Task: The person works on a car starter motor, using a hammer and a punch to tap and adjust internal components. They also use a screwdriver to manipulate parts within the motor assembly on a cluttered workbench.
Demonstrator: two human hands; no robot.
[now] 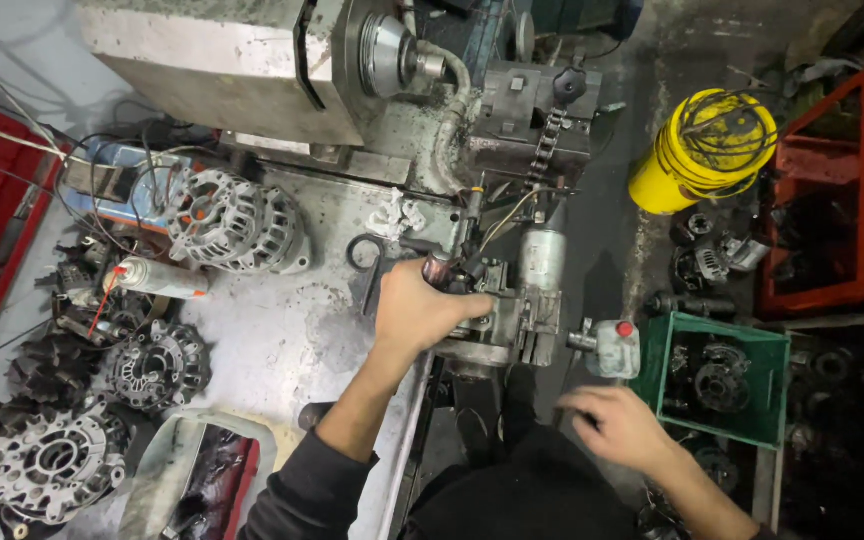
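Gripping the starter motor [512, 305] beneath it, left hand [417, 310]; right hand [617, 425] open, empty, well apart.

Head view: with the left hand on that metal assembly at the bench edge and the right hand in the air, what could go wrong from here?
1. The metal assembly sits at the bench edge, held only by the left hand; it might tip or slide off.
2. The right hand hovers blurred near the small canister with a red cap, which could be knocked down.
3. Loose wires run close to the gripping fingers and could snag.
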